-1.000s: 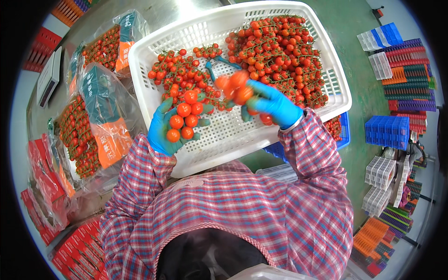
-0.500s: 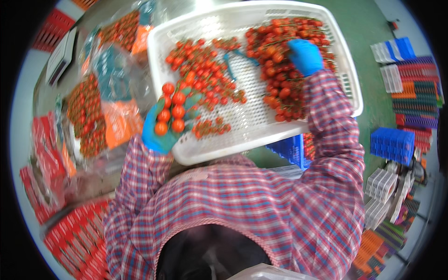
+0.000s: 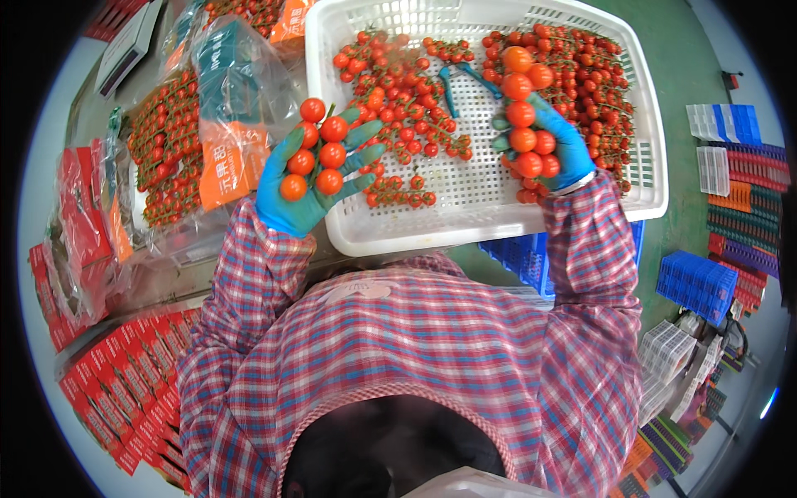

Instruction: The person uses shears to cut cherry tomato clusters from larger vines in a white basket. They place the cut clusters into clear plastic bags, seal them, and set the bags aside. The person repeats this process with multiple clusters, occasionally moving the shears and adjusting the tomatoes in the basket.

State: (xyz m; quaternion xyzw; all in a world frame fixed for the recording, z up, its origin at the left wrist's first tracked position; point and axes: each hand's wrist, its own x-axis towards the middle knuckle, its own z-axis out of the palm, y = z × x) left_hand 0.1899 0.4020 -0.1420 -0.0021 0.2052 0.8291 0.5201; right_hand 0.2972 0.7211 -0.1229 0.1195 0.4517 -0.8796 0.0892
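Observation:
A vine bunch of red cherry tomatoes lies across my blue-gloved left hand, palm up with the fingers stretched beside it. My right hand, gloved too, holds a second bunch of cherry tomatoes over the right part of the white crate. That bunch hangs in a long double row, its upper fruit orange-red. Inside the crate, loose vine tomatoes are spread on the left and a denser pile fills the right. Between them lies a teal hand tool with two handles, its kind unclear.
Clear bags with orange and teal print and packed vine tomatoes lie left of the crate. Red cartons stand at lower left. A blue crate sits under the white one; stacked coloured crates line the right side.
My right hand has come up from the right pile toward me, now with a tomato bunch in it. My left hand still holds its bunch, slightly higher and with fingers more spread.

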